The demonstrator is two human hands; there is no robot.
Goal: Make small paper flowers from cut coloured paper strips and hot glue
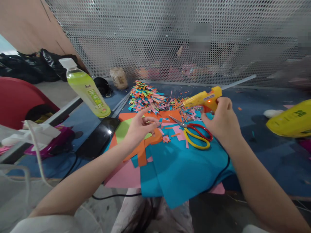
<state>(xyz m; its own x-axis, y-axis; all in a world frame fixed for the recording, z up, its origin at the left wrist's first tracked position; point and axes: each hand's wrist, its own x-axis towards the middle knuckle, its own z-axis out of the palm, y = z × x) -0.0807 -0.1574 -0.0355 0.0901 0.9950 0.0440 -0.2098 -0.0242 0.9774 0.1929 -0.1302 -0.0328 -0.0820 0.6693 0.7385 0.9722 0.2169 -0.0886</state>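
Observation:
My right hand [224,119] grips a yellow hot glue gun [204,98] by its handle. An orange light glows on the gun, and a clear glue stick [239,82] juts from its back. My left hand [142,127] hovers over the coloured paper, fingers apart and curved, with nothing visible in them. Just below its fingertips lies a small pink and orange paper flower [166,138]. Scissors [198,136] with one red and one yellow handle rest on the blue paper [179,171] between my hands. Behind stands a cone-shaped tree of paper strips [143,98].
A bottle of green drink [88,92] stands left of the tree, near a black phone [98,137]. Paper scraps [188,110] litter the table behind the scissors. At right lies a yellow bottle [291,119]. A perforated metal panel [155,42] closes off the back.

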